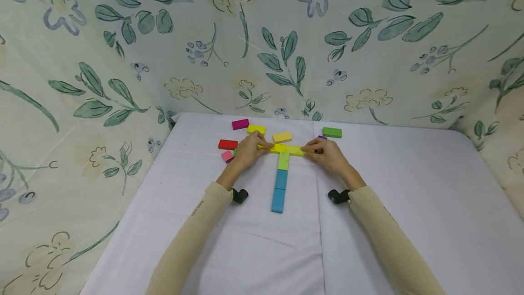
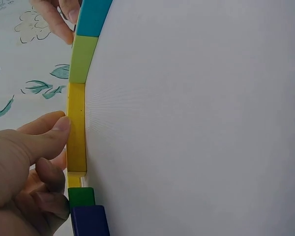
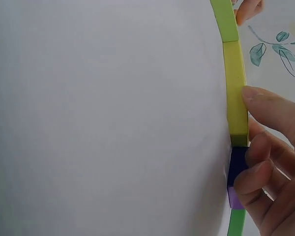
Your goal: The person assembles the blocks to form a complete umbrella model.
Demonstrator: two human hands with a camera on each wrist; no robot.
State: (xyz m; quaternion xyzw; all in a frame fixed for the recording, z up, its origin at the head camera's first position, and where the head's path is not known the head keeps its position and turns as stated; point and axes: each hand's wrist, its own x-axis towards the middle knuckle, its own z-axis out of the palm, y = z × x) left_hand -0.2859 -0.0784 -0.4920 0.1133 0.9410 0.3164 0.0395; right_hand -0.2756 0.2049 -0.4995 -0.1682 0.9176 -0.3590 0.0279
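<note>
Both hands are at a T-shaped row of flat blocks lying on the white cloth. My left hand [image 1: 247, 150] pinches the yellow block [image 2: 76, 128] on the left arm of the T between thumb and index finger. My right hand [image 1: 330, 155] holds the yellow-green block [image 3: 235, 88] on the right arm, its thumb at the block's edge. These two blocks meet at the top of the T. Below their joint runs a light green block [image 1: 283, 161], then two blue blocks, one [image 1: 280, 179] above the other [image 1: 278, 200], in line toward me.
Left of the T lie a magenta block [image 1: 240, 124], a red block [image 1: 228, 144], a pink block [image 1: 227, 156] and another yellow block [image 1: 256, 129]. A pale yellow block [image 1: 282, 137] is just behind the T. A green block [image 1: 332, 132] lies back right, before a floral curtain [image 1: 245, 72].
</note>
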